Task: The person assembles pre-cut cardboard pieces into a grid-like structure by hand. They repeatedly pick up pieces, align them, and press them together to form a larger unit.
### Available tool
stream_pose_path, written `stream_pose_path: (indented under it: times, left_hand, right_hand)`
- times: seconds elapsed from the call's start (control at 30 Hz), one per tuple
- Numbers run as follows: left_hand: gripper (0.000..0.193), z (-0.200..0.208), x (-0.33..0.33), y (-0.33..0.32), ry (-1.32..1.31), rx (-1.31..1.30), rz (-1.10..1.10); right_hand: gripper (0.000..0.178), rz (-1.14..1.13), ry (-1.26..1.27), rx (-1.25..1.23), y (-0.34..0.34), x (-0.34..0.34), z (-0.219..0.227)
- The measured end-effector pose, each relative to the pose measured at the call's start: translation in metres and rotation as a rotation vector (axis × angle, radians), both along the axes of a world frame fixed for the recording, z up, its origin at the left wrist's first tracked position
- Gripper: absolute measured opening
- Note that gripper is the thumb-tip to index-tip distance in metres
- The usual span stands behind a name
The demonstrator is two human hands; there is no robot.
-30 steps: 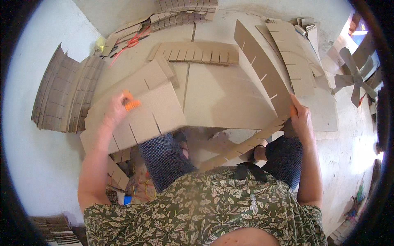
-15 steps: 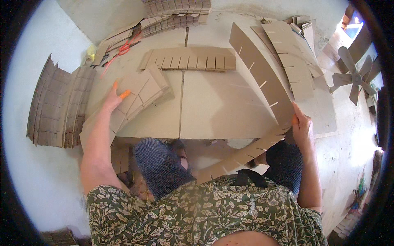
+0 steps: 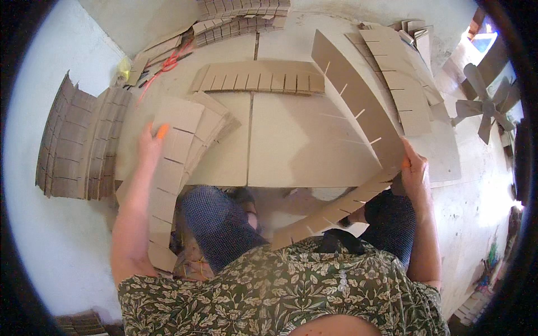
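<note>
My left hand, with orange coverings on its fingertips, is closed on the left edge of a slotted cardboard strip. This strip slants down toward my left knee, over a fanned stack of similar strips. On the right, my right hand grips slotted cardboard near my right knee. One length of it rises away over the table; another runs down toward my lap. Whether these are one bent strip or two, I cannot tell. A stack of slotted strips lies flat at mid-table.
Stacked slotted cardboard leans by the left wall. More piles lie at the back and the far right. Red-handled scissors rest at the back left. A fan stands right of the table.
My left hand has drawn a strip off the left stack, turning it more upright and pulling it toward me. My right hand and its cardboard have hardly moved.
</note>
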State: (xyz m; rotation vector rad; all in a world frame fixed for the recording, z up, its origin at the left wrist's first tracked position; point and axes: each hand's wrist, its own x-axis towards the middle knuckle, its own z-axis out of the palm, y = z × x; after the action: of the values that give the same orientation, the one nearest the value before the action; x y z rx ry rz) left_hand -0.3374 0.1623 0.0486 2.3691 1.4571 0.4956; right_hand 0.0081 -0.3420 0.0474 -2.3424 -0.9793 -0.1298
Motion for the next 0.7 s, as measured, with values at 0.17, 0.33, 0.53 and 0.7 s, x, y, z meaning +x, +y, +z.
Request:
stream_pose_path:
  times: [0.17, 0.33, 0.53, 0.7]
  left_hand:
    - [0.071, 0.020, 0.043, 0.029, 0.047, 0.166, -0.184]
    - [0.083, 0.005, 0.071, -0.002, 0.355, 0.267, -0.238]
    - [0.088, -0.030, 0.053, -0.096, 0.688, 0.352, -0.296]
    - [0.094, -0.043, 0.027, -0.030, 0.585, 0.435, -0.375]
  right_hand:
    - [0.052, 0.020, 0.004, 0.033, 0.002, -0.003, 0.003]
    - [0.055, -0.011, 0.039, 0.005, 0.005, -0.001, 0.004]
    - [0.055, -0.036, 0.069, 0.002, 0.004, -0.004, 0.012]
    - [0.055, -0.019, 0.117, -0.028, 0.009, -0.003, 0.013]
